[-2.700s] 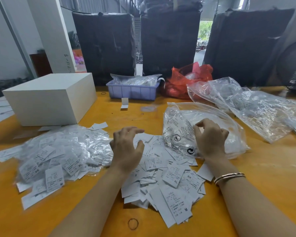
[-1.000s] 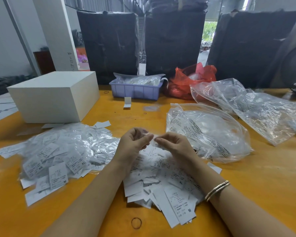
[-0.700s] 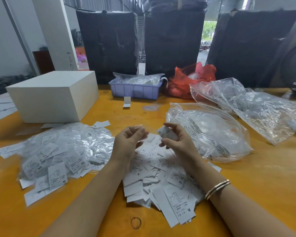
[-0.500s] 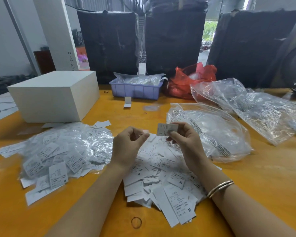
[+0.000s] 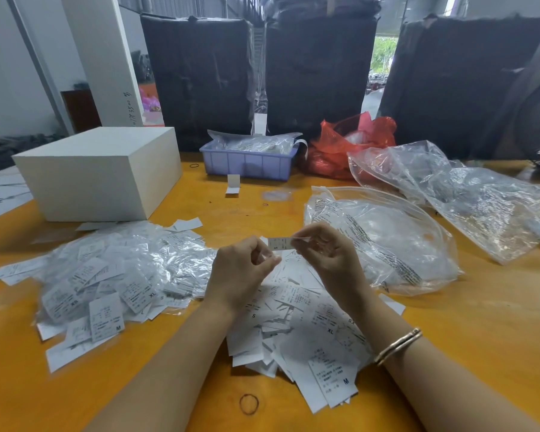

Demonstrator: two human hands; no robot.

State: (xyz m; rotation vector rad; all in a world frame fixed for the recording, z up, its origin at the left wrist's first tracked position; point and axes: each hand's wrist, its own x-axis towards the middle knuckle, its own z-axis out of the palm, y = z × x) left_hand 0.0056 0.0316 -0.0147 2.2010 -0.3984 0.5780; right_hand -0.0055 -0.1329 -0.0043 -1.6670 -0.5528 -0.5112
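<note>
My right hand (image 5: 328,257) pinches a small white label (image 5: 279,243) marked S by its right end and holds it level above the table. My left hand (image 5: 240,275) is just left of it, fingers curled, pinching what looks like a small clear sleeve (image 5: 264,256) below the label's left end. Under both hands lies a heap of loose white size labels (image 5: 296,310). To the left sits a pile of labels in clear sleeves (image 5: 106,275).
On the orange table (image 5: 480,322) a big clear zip bag (image 5: 384,241) lies right of my hands, with crumpled clear bags (image 5: 468,194) beyond. A white box (image 5: 100,173), purple tray (image 5: 250,163) and red bag (image 5: 353,141) stand behind. A rubber band (image 5: 249,404) lies near me.
My right hand left the big clear bag, picked one label from the heap and raised it. Both hands have come together, the label now close to my left fingers.
</note>
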